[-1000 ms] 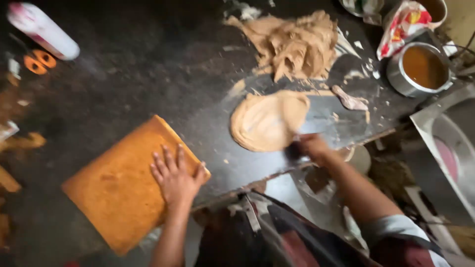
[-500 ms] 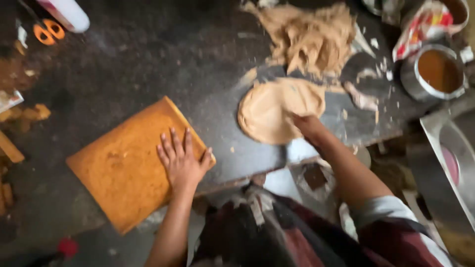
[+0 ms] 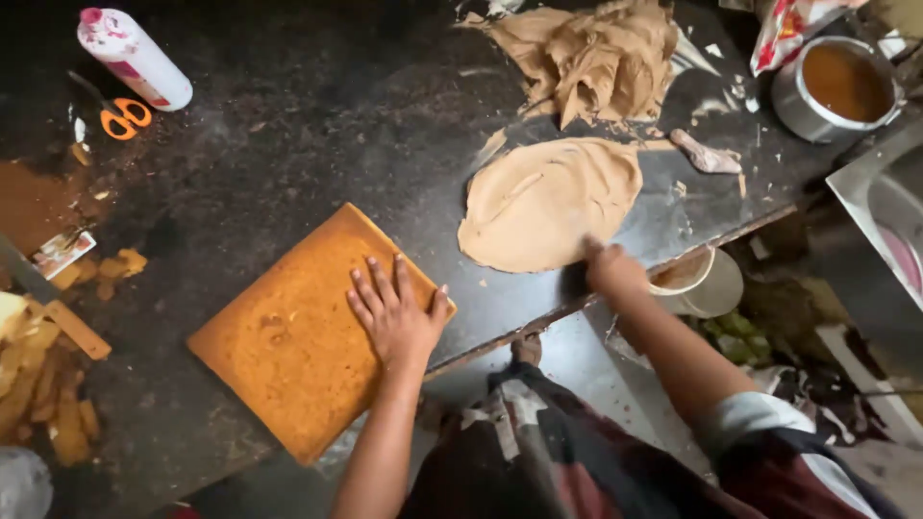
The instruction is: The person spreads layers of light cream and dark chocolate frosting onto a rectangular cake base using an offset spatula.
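The person leans over a dark counter (image 3: 288, 144) with both hands down on the work. The left hand (image 3: 396, 312) lies flat on the near corner of a square orange-brown sponge cake slab (image 3: 308, 336), fingers spread and straight, pinching nothing. The right hand (image 3: 611, 267) sits at the near edge of a flattened round of tan cream or paste (image 3: 548, 202); it is blurred, and whether its fingers are curled or gripping a tool cannot be told. The step in hand looks like working the paste out flat while the cake is steadied. By judgement, the next move calls for a light, even touch, since the slab looks soft and would dent or crack under pressure. The slab lies diagonally, well left of the paste, its surface porous and evenly browned. A heap of rougher paste (image 3: 596, 58) sits behind the round, a steel pot (image 3: 841, 86) to the right, and orange-handled scissors (image 3: 120, 115) and a white bottle (image 3: 135, 58) far left
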